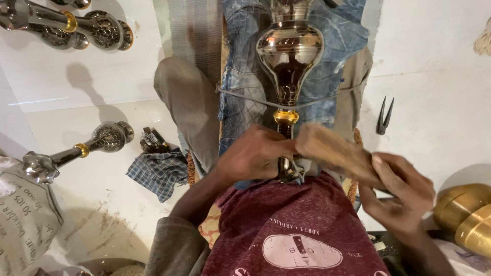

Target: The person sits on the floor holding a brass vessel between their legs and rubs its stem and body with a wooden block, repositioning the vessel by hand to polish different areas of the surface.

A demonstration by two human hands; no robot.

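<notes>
A shiny metal vase-like piece (289,51) with a bulbous body and a brass collar lies along my lap on blue denim cloth (240,97), tied down by a thin cord. My left hand (255,153) is closed around its narrow stem near the brass collar. My right hand (399,191) grips a wooden mallet-like block (330,151), whose head is at the stem right beside my left hand; it looks motion-blurred.
Similar finished metal pieces lie on the white floor at the top left (66,25) and left (76,151). A checked cloth (158,171) and small tools lie left of my knee. Dark metal tongs (384,116) lie to the right. Brass vessels (468,214) sit at the right edge.
</notes>
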